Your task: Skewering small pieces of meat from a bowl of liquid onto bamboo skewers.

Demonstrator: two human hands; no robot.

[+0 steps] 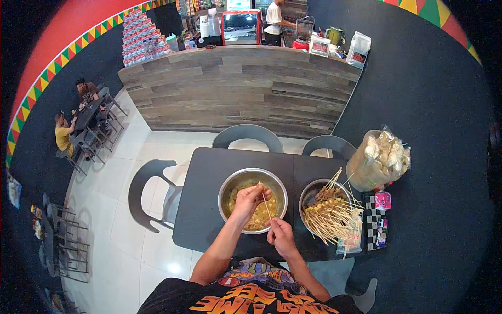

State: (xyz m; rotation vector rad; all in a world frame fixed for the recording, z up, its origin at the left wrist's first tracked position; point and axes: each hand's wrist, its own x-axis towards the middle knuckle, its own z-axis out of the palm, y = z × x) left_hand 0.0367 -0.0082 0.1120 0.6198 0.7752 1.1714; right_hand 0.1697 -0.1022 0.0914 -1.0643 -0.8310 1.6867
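Person seated at a dark table (209, 220), seen from above. Left hand (250, 201) hovers over a steel bowl (225, 187) of yellowish marinated meat pieces (259, 217), fingers closed, pinching a bit of meat at the upper part of a thin bamboo skewer (266, 205). Right hand (281, 236) sits near the table's near edge, just right of the bowl, fingers closed around the skewer's lower end. Skewer runs slightly tilted between the two hands, tip pointing far, over the bowl's right half.

Right of the bowl: a second steel bowl (308, 194) holding a heap of loaded skewers (332, 213), meat ends toward the left and far side, bare sticks fanning out right and near over the rim. Some sticks lie over a clear plastic packet (351, 242) at the near right. A black-and-white chequered cloth (372, 220) lies at the table's right edge with a small pink packet (383, 200) on it. Far right on the table: a big clear plastic bag of white crackers (384, 154).

Two grey chairs (247, 133) stand at the far side of the table, another at the left. Beyond them a wood-panel counter (235, 89) with a person in a white shirt behind it. Far left, two people sit at another table. White tile floor (120, 246).
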